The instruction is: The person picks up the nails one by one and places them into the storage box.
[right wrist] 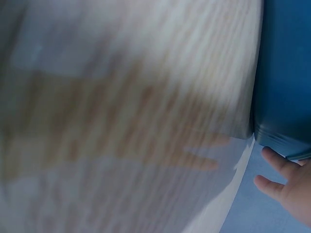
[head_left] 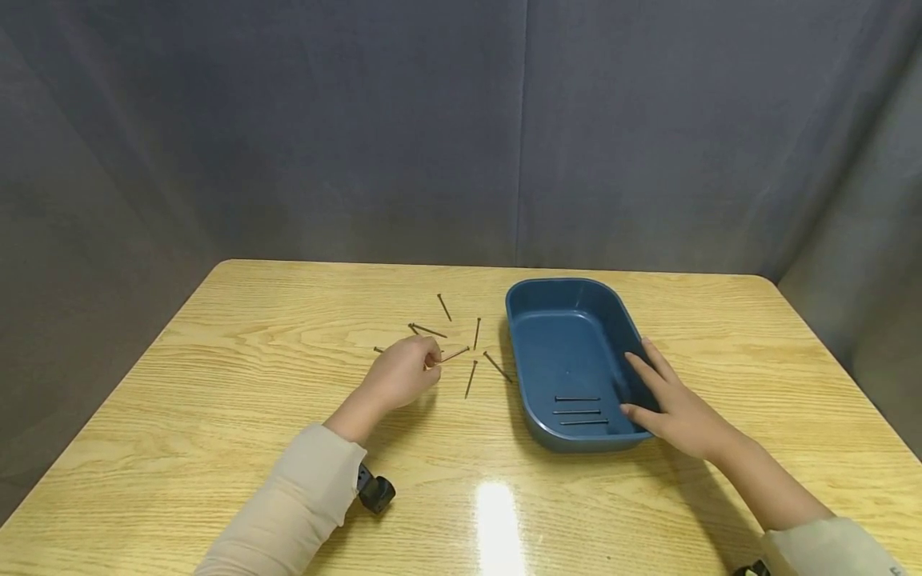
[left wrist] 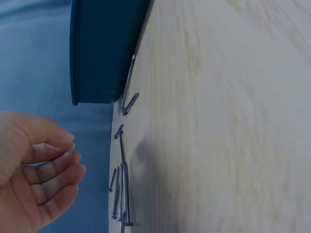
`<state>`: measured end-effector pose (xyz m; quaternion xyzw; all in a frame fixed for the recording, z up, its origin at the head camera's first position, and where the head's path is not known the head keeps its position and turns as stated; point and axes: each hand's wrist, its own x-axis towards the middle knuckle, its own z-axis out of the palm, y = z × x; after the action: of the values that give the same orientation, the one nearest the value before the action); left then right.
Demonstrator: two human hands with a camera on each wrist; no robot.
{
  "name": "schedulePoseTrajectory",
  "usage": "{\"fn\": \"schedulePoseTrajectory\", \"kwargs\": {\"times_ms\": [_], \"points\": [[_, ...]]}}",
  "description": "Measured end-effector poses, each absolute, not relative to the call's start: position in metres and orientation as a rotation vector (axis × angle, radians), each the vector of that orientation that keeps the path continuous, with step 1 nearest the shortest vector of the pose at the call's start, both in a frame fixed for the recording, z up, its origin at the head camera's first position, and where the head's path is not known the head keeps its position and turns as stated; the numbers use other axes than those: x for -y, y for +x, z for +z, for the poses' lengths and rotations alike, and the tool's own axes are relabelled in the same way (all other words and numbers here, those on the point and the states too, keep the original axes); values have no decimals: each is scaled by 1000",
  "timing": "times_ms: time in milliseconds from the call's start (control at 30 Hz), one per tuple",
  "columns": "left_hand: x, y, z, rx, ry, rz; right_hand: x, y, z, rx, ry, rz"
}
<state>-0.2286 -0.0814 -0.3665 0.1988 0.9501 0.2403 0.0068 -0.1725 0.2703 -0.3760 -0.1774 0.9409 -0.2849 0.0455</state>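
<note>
Left hand (head_left: 405,372) is above the loose nails (head_left: 498,366) on the table (head_left: 216,384), left of the bin. Fingers loosely bent, thumb near the index finger, narrow gap; left wrist view shows nothing held. One nail (head_left: 455,354) shows right beside the fingertips in the head view; in the left wrist view the hand is raised off the nails, no contact seen.

Right hand (head_left: 677,408) is at the right side of the blue bin (head_left: 576,442), fingers wide apart and fairly straight, over the rim near the front corner. No nail in it. Right wrist view catches only part of this hand, against the bin edge, plus its shadow on the table.

Nails: three (head_left: 580,412) inside the bin, near end, side by side, crosswise, roughly parallel. Others scattered on the table left of the bin, mixed directions; two cross or touch at the upper left of the group, one sits farther back, one lies just beside the bin wall. Some partly hidden by the left hand, so exact count unclear.

Bin upright, right of table centre. Light sleeves (head_left: 288,504) on both arms, black wrist camera (head_left: 376,492) under the left one. Grey curtain (head_left: 324,136) behind. Bright glare on the near table surface.
</note>
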Motion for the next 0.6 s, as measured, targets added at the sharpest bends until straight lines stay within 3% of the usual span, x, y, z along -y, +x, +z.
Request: {"fn": "schedulePoseTrajectory", "kwargs": {"times_ms": [600], "points": [[102, -231, -373, -2982, 550, 601, -270, -172, -376, -2879, -527, -862]]}}
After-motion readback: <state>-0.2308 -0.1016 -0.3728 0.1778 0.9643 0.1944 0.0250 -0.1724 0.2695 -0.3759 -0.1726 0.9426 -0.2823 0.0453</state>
